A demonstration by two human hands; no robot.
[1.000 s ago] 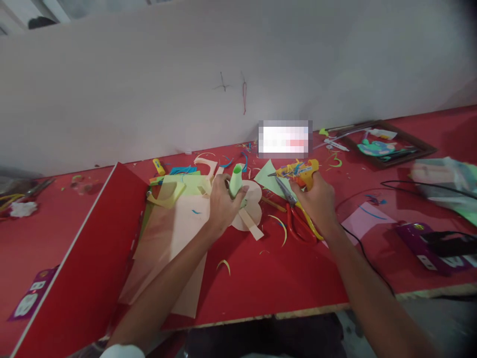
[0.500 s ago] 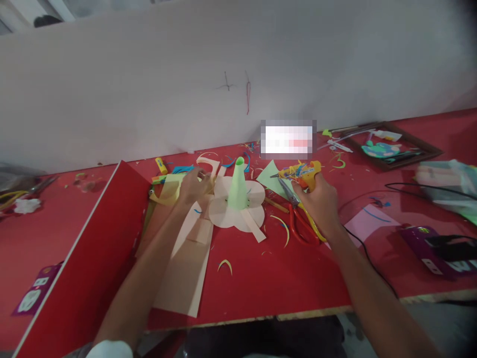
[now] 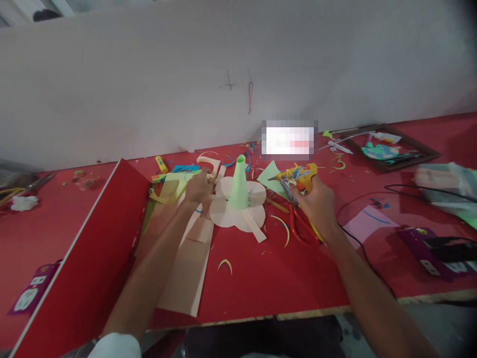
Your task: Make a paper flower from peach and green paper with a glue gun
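A pale green paper cone (image 3: 239, 186) stands upright on a cream, flower-shaped paper base (image 3: 233, 219). At the base's left edge is my left hand (image 3: 198, 188), its fingers curled down among cream paper pieces; what they pinch, if anything, is hidden. My right hand (image 3: 316, 199) is closed around a yellow glue gun (image 3: 303, 175), whose nozzle points left over a light green paper piece (image 3: 272, 175). Red-handled scissors (image 3: 302, 231) lie just below the right hand. One cream strip (image 3: 255, 226) extends from the cone's foot toward the front.
A red board (image 3: 80, 253) leans upright at left. Long tan paper sheets (image 3: 186, 288) lie under my left forearm. Paper scraps litter the red table. To the right are pink paper (image 3: 368, 223), a purple box (image 3: 428, 253), a black cord (image 3: 367, 253) and a brown frame (image 3: 417, 159).
My left hand has shifted slightly right, closer to the flower-shaped base. My right hand and the glue gun have moved a little left and down. The cone stands as before.
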